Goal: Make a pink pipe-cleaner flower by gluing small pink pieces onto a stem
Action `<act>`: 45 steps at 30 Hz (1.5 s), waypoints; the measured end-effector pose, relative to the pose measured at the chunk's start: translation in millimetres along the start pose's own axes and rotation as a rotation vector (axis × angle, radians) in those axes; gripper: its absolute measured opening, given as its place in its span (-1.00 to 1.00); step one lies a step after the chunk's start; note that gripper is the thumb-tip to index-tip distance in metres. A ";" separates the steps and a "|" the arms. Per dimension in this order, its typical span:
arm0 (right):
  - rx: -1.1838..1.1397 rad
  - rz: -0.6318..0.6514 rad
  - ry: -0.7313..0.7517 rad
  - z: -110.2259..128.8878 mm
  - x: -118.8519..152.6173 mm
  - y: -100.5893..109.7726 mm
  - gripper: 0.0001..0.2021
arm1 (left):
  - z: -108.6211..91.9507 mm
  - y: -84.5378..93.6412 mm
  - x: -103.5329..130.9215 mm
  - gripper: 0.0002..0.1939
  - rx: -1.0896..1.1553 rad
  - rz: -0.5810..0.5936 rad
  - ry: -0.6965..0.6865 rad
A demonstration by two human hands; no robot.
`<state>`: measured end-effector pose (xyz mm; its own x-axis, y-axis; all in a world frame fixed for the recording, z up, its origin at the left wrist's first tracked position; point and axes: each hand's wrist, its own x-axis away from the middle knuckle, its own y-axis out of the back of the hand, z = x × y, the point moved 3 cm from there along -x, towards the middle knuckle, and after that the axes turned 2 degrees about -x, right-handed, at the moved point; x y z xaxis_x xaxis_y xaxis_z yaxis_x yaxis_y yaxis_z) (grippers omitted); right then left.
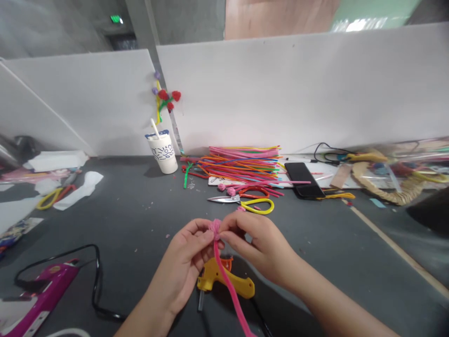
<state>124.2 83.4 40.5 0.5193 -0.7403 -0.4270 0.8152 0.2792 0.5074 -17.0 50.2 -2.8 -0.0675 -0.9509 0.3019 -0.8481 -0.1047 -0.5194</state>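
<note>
Near the middle of the table, my left hand and my right hand both pinch a pink pipe cleaner. Its top end is coiled into a small bundle between my fingertips, and the long tail hangs down toward me. Both hands are closed on the coiled end. Below them lies a yellow glue gun with an orange trigger, partly covered by my left hand. Just beyond my fingers rest scissors with one yellow and one red handle loop, beside small pink pom-pom-like balls.
Behind the scissors lies a pile of coloured pipe cleaners, with a black phone to its right. A patterned cup with a straw stands at back left. A magenta tool with a black cord lies at front left. White panels close off the back.
</note>
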 end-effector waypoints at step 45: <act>0.260 -0.067 0.272 18.1 7.7 7.3 -0.92 | -12.4 3.1 15.4 -0.79 -0.605 -0.101 -0.574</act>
<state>129.5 68.6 54.5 0.5447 -0.5528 -0.6307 0.7754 0.0456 0.6298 -27.2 38.8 10.1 0.1628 -0.9630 -0.2147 -0.9823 -0.1786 0.0564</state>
